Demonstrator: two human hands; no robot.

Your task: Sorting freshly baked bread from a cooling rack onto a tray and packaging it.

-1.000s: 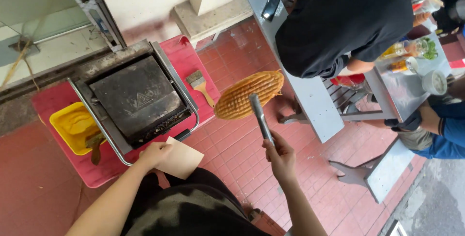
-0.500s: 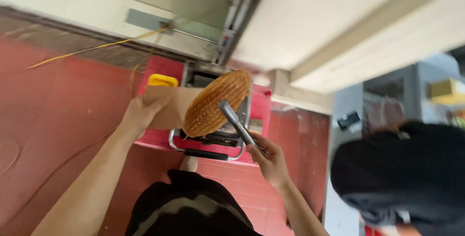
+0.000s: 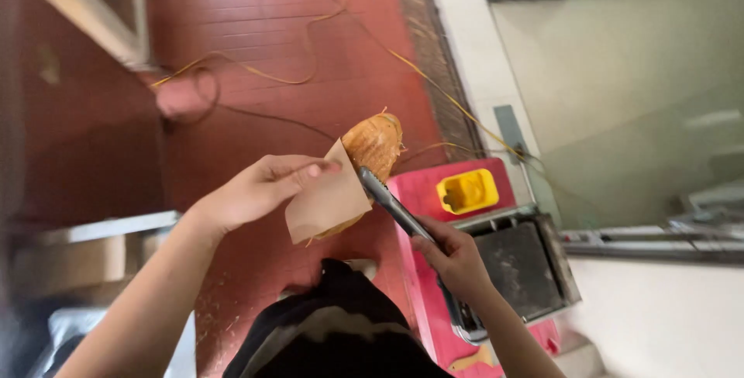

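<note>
The golden, ridged waffle (image 3: 373, 145) hangs folded over the red tiled floor (image 3: 256, 52), its near part tucked in a tan paper sleeve (image 3: 325, 201). Your left hand (image 3: 260, 188) pinches that sleeve from the left. Your right hand (image 3: 453, 258) is closed around metal tongs (image 3: 391, 207), which grip the waffle's right edge. Beside them, a yellow tub (image 3: 465, 190) sits on the red table (image 3: 422, 192).

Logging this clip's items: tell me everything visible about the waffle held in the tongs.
The waffle is golden-brown, oval and ridged, folded so it looks narrow, with thin crisp threads at its edges. It is held in the air above the red tiled floor, tilted, upper end to the right. Metal tongs in the right hand grip it, while the left hand presses a brown paper sleeve over its lower part.
</note>
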